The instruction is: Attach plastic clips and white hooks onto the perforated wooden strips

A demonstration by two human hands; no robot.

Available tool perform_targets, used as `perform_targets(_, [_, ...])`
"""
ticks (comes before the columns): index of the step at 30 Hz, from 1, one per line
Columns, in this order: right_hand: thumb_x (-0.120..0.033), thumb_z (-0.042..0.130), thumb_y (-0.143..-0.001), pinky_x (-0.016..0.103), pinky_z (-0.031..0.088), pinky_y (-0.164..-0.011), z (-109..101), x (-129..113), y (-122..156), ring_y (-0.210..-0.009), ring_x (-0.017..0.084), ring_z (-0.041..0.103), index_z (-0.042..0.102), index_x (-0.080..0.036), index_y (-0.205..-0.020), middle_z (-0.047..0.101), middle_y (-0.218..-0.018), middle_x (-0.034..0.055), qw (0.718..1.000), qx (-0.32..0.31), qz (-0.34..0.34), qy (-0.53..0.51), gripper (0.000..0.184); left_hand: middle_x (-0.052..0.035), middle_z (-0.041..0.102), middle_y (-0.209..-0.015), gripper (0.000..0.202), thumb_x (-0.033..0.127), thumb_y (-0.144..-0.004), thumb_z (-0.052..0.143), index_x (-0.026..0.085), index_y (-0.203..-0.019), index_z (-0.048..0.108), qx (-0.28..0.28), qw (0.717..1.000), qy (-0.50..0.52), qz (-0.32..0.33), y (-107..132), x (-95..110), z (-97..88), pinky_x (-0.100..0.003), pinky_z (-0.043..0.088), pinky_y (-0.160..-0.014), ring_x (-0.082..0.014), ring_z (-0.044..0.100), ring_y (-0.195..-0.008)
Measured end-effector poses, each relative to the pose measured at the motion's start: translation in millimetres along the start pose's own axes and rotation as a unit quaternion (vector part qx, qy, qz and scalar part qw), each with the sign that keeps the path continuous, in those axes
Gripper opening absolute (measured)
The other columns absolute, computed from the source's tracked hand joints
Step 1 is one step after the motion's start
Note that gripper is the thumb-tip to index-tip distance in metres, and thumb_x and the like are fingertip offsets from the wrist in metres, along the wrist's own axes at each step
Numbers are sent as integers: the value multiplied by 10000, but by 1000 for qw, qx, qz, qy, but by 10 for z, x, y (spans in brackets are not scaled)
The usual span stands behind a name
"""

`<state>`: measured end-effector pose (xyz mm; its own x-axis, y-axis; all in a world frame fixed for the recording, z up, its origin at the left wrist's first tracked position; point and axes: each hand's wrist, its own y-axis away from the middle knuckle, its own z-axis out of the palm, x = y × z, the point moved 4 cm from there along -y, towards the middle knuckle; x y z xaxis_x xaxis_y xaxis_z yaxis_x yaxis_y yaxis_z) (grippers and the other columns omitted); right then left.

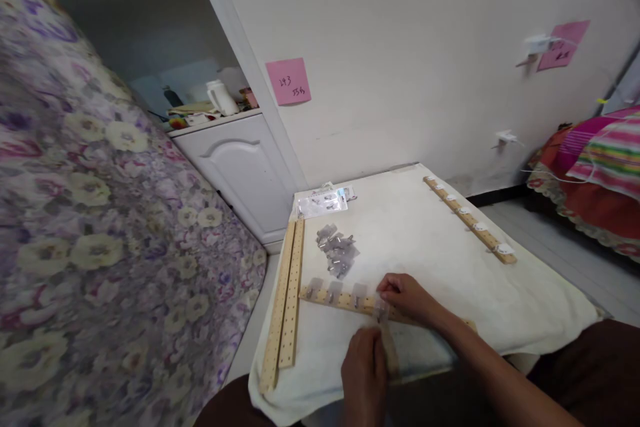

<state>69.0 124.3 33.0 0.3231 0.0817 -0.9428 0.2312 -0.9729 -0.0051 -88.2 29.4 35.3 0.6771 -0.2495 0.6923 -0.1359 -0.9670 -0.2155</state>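
A perforated wooden strip lies across the near part of a white cloth-covered table, with three clear hooks stuck on its left part. My right hand rests on the strip with fingers curled, pinching a clear hook at the strip. My left hand is closed just below, near the table's front edge, beside a thin clear strip; what it holds is hidden. A pile of clear hooks lies above the strip.
Two long perforated wooden strips lie along the table's left edge. Another strip with white hooks lies at the right. A plastic packet sits at the far corner. A flowered bed is at left, a white cabinet behind.
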Motion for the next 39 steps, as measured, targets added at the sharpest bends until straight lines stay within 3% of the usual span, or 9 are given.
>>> perform_targets(9, [-184, 506, -704, 230, 359, -565, 27, 59, -34, -604, 139, 528, 638, -155, -742, 609, -638, 6, 999, 19, -3, 39, 141, -44, 621, -910, 264, 159, -903, 375, 223, -1055, 582, 11, 995, -84, 47, -38, -148, 103, -326, 476, -774, -190, 572, -883])
perform_targets(17, [-200, 506, -724, 228, 374, -573, 35, 121, -28, -613, 142, 546, 643, -157, -752, 619, -648, 10, 999, 30, -6, 36, 146, -54, 636, -923, 303, 137, -896, 396, 215, -1128, 575, 30, 988, -128, 83, -22, -136, 132, -307, 497, -764, -181, 594, -875])
perform_targets(26, [-205, 518, -732, 224, 373, -567, 30, 141, -49, -610, 141, 545, 647, -168, -755, 613, -632, 0, 998, 44, -5, 48, 136, -11, 661, -890, 248, 209, -924, 420, 265, -1079, 606, 56, 979, -180, 83, -168, -96, 113, -199, 489, -630, -132, 647, -762])
perform_targets(39, [-205, 509, -740, 228, 377, -579, 42, 136, -39, -625, 144, 556, 650, -166, -748, 629, -651, 6, 997, 46, 1, 58, 147, 1, 648, -847, 217, 183, -923, 419, 267, -965, 615, 42, 974, -212, 73, -252, -81, 151, -183, 446, -599, -123, 635, -721])
